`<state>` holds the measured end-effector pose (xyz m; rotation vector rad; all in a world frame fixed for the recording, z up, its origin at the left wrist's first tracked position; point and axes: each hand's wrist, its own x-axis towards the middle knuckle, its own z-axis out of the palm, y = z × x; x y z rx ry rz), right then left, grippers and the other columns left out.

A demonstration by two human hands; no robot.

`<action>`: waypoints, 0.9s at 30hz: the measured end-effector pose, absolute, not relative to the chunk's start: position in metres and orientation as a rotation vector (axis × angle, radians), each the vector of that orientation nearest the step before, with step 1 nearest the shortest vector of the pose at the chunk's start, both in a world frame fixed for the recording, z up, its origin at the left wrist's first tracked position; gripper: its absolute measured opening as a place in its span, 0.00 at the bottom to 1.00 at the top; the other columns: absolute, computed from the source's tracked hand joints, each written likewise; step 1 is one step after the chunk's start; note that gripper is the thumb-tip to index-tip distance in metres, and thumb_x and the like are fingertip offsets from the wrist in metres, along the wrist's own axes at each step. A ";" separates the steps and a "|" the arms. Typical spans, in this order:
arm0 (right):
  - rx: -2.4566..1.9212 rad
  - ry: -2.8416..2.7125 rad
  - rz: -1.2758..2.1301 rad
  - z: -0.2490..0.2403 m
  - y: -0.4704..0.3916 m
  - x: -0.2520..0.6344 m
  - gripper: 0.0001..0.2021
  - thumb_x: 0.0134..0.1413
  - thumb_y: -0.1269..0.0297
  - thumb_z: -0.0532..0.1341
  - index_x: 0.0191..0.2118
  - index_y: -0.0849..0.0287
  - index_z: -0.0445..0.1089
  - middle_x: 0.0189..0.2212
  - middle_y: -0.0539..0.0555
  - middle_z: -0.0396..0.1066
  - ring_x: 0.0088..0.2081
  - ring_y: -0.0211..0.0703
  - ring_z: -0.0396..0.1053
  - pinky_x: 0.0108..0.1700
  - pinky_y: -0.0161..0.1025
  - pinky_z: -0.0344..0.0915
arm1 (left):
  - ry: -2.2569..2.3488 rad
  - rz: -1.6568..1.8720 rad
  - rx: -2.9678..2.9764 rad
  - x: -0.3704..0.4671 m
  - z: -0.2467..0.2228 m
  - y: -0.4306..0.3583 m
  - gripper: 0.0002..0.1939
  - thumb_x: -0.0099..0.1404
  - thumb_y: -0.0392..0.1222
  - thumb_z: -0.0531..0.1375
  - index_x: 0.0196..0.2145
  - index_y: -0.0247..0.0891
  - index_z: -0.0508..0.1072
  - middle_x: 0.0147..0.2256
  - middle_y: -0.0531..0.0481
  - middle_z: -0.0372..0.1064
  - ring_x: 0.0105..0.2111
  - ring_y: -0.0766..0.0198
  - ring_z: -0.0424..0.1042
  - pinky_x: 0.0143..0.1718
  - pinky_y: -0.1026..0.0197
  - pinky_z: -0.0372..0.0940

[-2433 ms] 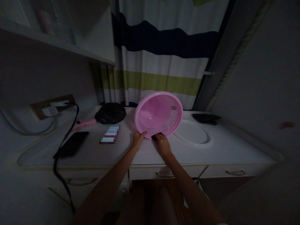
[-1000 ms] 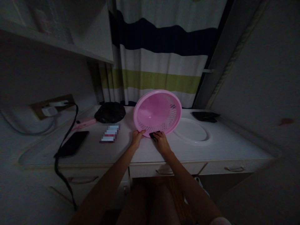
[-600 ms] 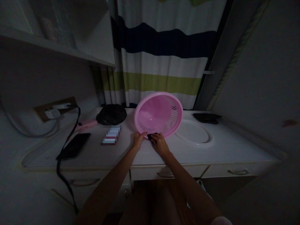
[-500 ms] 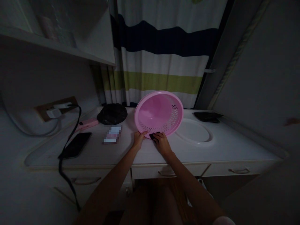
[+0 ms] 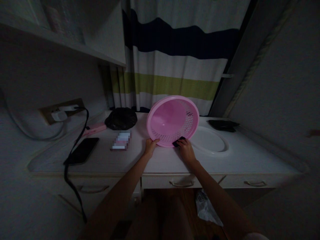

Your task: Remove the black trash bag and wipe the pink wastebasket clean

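Note:
A pink plastic wastebasket (image 5: 167, 116) with a perforated side lies tipped on the desk, its mouth facing me. My left hand (image 5: 150, 146) grips the near left of its rim, thumb over the edge. Against the lower right of the rim, my right hand (image 5: 186, 150) presses a small black piece (image 5: 177, 141), perhaps a cloth; its fingers are closed over it and partly hide it. A white ring (image 5: 226, 145) lies flat on the desk just right of the basket.
To the left are a black plastic bag (image 5: 121, 119), a phone with a lit screen (image 5: 121, 140), a dark phone (image 5: 83, 151) and a pink case (image 5: 96, 129). A black cable (image 5: 85, 123) hangs over the desk edge. Another black item (image 5: 222, 125) lies far right; a shelf (image 5: 62, 45) overhangs left.
My right hand has slid with the black piece rightward along the rim, away from my left hand. The left keeps its hold on the basket. The view has shifted slightly.

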<state>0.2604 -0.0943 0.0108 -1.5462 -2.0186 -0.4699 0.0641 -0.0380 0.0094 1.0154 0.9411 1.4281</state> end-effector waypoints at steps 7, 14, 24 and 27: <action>-1.557 -2.035 -0.395 0.012 -0.096 0.220 0.11 0.49 0.74 0.57 0.39 0.63 0.72 0.35 0.58 0.69 0.40 0.46 0.61 0.45 0.41 0.60 | 0.944 1.449 1.036 0.063 0.002 -0.033 0.15 0.41 0.38 0.63 0.29 0.28 0.74 0.27 0.44 0.73 0.29 0.57 0.71 0.30 0.57 0.67; -1.529 -2.121 -0.383 0.016 -0.098 0.211 0.11 0.50 0.73 0.56 0.40 0.61 0.71 0.35 0.57 0.69 0.40 0.46 0.61 0.44 0.40 0.60 | 0.932 1.453 0.975 0.063 0.009 -0.038 0.13 0.40 0.36 0.63 0.28 0.29 0.74 0.25 0.46 0.72 0.27 0.59 0.70 0.27 0.58 0.67; -1.607 -2.173 -0.537 0.033 -0.095 0.283 0.14 0.48 0.79 0.55 0.39 0.61 0.72 0.39 0.57 0.70 0.43 0.47 0.60 0.48 0.41 0.57 | 0.985 1.439 1.044 0.063 0.007 -0.034 0.12 0.39 0.36 0.63 0.26 0.30 0.74 0.27 0.45 0.72 0.30 0.55 0.71 0.28 0.57 0.67; -1.613 -2.181 -0.544 0.035 -0.095 0.282 0.13 0.49 0.78 0.54 0.38 0.62 0.73 0.38 0.58 0.70 0.43 0.47 0.59 0.47 0.41 0.57 | 1.002 1.441 1.075 0.064 0.005 -0.033 0.11 0.40 0.37 0.62 0.25 0.30 0.74 0.26 0.46 0.72 0.29 0.56 0.71 0.27 0.59 0.67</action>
